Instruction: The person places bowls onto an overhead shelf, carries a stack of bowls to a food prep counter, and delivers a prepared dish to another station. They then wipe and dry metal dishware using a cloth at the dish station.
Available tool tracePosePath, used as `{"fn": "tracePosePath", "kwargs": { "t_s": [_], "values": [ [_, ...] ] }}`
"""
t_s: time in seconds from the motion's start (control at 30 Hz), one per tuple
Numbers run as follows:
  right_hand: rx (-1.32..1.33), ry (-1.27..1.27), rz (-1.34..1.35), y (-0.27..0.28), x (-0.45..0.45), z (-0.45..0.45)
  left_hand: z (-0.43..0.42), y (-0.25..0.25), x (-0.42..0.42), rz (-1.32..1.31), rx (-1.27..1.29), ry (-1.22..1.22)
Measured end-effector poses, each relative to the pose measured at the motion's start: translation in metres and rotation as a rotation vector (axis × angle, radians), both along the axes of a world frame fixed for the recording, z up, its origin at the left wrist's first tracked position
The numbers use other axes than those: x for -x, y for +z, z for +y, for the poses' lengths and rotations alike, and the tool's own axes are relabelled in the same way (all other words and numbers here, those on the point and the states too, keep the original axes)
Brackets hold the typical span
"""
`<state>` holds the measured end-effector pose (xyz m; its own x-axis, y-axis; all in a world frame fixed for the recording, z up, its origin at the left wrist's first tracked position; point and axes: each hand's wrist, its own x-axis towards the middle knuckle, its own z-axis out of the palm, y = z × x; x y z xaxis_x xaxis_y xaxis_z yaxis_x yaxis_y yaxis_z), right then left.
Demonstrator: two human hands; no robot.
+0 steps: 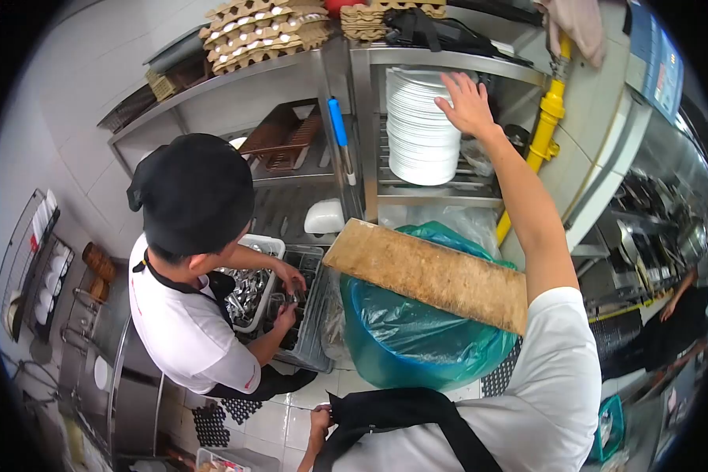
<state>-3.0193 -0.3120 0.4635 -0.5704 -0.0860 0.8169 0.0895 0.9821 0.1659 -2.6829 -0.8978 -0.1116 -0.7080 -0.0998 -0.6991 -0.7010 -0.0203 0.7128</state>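
Right hand [468, 105]: fingers spread wide, palm unloaded, at the upper right edge of the tall stack of round white plates [422, 134]. Contact between fingertips and plates cannot be confirmed. The stack stands just left of this hand, on a stainless-steel slatted rack [440, 201]. The yellow-painted metal pipe [553, 106] runs just right of the same hand.

Left hand [320, 425]: low, beside the black fabric apron [397, 425]; fingers appear curled, but whether they grip anything cannot be told.

Caution: a sideways push by the right hand at the top could make the upper plates slide, since the pile is high. Below that hand, the long, worn brown wooden board [429, 271] lies across the bin lined with green plastic [362, 346]; a knock from the right arm could tip it.
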Motion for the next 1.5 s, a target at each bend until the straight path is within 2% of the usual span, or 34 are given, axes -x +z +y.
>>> {"fn": "tracePosePath", "kwargs": {
  "t_s": [0.1, 0.13, 0.2, 0.6, 0.73, 0.83, 0.93, 1.03, 1.1, 1.13, 1.17, 1.2, 1.23, 1.27, 1.3, 1.37, 1.43, 1.5],
  "values": [
    [0.102, -0.1, -0.327, 0.012, 0.025, -0.001, 0.024, -0.016, -0.031, 0.314, 0.263, -0.303],
    [0.113, -0.123, -0.323, 0.012, 0.032, -0.003, 0.029, -0.039, -0.047, 0.313, 0.262, -0.281],
    [0.133, -0.105, -0.317, 0.015, 0.044, -0.005, 0.039, -0.085, -0.07, 0.111, 0.427, -0.155],
    [0.125, -0.024, -0.351, 0.016, 0.052, 0.002, 0.029, -0.062, -0.137, 0.012, 0.27, 0.033],
    [0.114, 0.005, -0.318, 0.01, 0.052, 0.01, 0.068, -0.048, -0.095, 0.015, 0.22, 0.082],
    [0.1, 0.032, -0.162, 0.008, 0.054, 0.014, 0.074, -0.049, -0.084, 0.319, 0.246, -0.112],
    [0.134, 0.019, -0.196, 0.015, 0.047, 0.007, 0.083, -0.023, -0.076, 0.155, 0.13, 0.015],
    [0.15, 0.285, -0.182, 0.001, 0.018, -0.039, 0.083, -0.021, -0.074, 0.054, 0.113, 0.047],
    [0.083, 0.671, -0.492, -0.008, -0.025, -0.075, 0.081, -0.028, -0.082, 0.135, 0.129, 0.071],
    [0.097, 0.879, -0.713, -0.007, -0.065, -0.095, 0.078, -0.031, -0.085, 0.084, 0.221, -0.038],
    [-0.081, 1.007, -0.699, -0.008, -0.099, -0.112, 0.067, -0.041, -0.094, 0.133, 0.39, -0.275],
    [0.003, 0.941, -0.919, -0.003, -0.127, -0.124, 0.068, -0.046, -0.096, 0.174, 0.588, -0.369],
    [0.081, 0.852, -1.132, -0.006, -0.145, -0.132, 0.07, -0.041, -0.097, 0.041, 0.397, -0.154],
    [0.198, 0.994, -1.037, -0.018, -0.15, -0.134, 0.075, -0.023, -0.094, -0.091, 0.271, 0.069],
    [0.323, 1.127, -0.94, -0.033, -0.151, -0.131, 0.075, -0.014, -0.093, -0.123, 0.288, 0.087],
    [0.77, 1.186, -0.687, -0.091, -0.135, -0.122, 0.069, -0.021, -0.097, -0.143, 0.269, 0.109],
    [1.085, 1.006, -0.447, -0.15, -0.115, -0.111, 0.067, -0.015, -0.099, -0.182, 0.26, 0.109],
    [1.134, 0.796, -0.2, -0.224, -0.093, -0.108, 0.064, -0.017, -0.102, -0.163, 0.283, 0.129]
  ]
}}
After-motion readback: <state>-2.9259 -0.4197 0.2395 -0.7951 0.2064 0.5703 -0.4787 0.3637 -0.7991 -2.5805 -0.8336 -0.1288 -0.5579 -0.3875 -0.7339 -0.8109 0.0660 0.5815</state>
